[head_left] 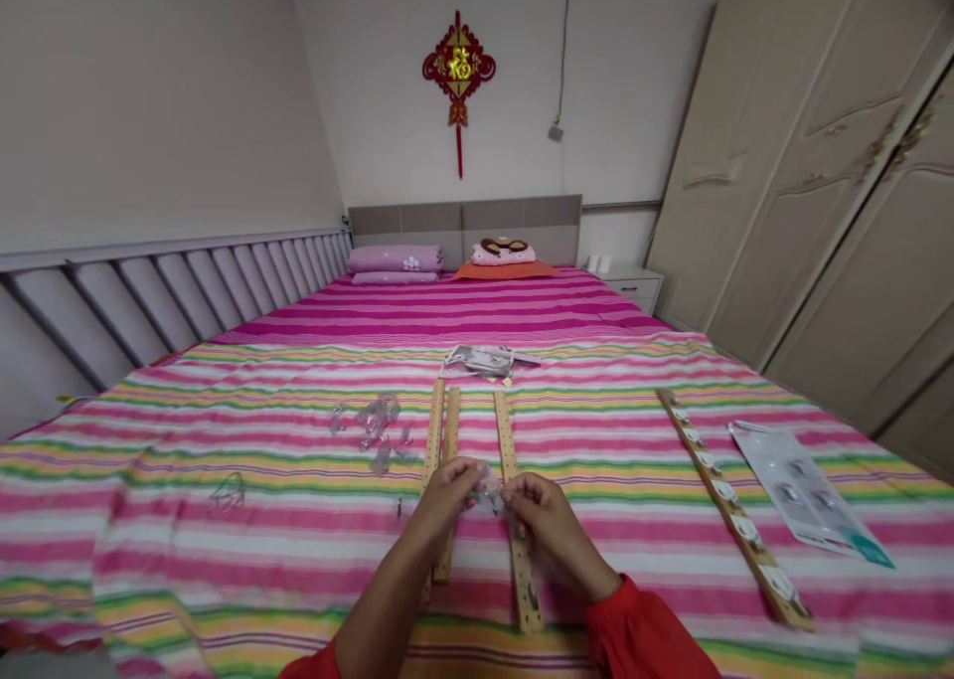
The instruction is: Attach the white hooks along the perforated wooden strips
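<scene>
My left hand (445,495) and my right hand (543,520) meet over the striped bedspread (260,520), fingers pinched on a small clear plastic piece (490,495) between them. Under my hands lie three wooden strips with holes: two side by side (441,430) and one to their right (507,440). A heap of clear plastic hooks (375,425) lies left of the strips. One more clear piece (228,493) lies further left.
A fourth wooden strip (726,505) with white hooks fitted lies at the right, beside a plastic packet (809,495). Opened packaging (483,361) sits beyond the strips. Pillows (395,259) lie at the headboard; a wardrobe (835,212) stands on the right.
</scene>
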A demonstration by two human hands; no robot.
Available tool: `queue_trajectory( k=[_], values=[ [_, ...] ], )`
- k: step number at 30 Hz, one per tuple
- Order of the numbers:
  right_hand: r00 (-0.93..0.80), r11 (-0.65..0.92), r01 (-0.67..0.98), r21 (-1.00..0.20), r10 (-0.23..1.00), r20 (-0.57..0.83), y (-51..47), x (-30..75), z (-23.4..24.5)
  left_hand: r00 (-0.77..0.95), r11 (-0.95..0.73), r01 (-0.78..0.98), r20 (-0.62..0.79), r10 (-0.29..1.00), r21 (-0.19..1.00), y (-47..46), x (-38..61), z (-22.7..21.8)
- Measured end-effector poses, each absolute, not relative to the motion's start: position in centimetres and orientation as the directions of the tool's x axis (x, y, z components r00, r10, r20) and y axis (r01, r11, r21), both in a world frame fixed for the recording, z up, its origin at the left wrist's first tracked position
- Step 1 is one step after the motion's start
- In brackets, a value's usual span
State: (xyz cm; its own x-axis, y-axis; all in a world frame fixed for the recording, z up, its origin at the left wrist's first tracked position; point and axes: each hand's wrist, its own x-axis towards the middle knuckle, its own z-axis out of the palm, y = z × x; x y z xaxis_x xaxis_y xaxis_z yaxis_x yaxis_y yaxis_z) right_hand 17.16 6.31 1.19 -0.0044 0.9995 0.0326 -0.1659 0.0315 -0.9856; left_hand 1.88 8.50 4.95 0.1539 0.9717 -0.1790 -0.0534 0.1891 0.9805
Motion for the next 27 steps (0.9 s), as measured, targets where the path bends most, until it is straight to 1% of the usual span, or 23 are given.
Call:
queue_trajectory(
  k=[6, 10, 14, 19, 27],
  values=[
    [0.111, 0.000, -0.235, -0.972, 0.993, -0.027, 7.9, 19.5, 0.4, 0.186, 0.174, -0.131, -0.148, 0.971, 0.976, 11.0, 4.7, 2.7],
    [0.161, -0.037, -0.270, -0.962, 0.984, -0.082, 8.6, 20.2, -1.1, 0.157, 0.199, -0.144, -0.176, 0.972, 0.969, 12.0, 5.8, 1.2],
    [0.221, -0.047, -0.273, -0.961, 0.969, -0.110, 8.7, 19.9, -2.8, 0.105, 0.200, -0.097, -0.189, 0.976, 0.975, 12.4, 6.3, -0.4],
    [0.295, -0.020, -0.250, -0.968, 0.951, -0.096, 9.1, 19.5, -4.3, 0.048, 0.155, 0.022, -0.156, 0.987, 0.988, 13.3, 6.6, -2.0],
    [0.337, -0.021, -0.204, -0.979, 0.937, -0.091, 9.8, 19.3, -5.5, 0.025, 0.120, 0.104, -0.123, 0.992, 0.987, 14.2, 6.9, -2.9]
  ],
)
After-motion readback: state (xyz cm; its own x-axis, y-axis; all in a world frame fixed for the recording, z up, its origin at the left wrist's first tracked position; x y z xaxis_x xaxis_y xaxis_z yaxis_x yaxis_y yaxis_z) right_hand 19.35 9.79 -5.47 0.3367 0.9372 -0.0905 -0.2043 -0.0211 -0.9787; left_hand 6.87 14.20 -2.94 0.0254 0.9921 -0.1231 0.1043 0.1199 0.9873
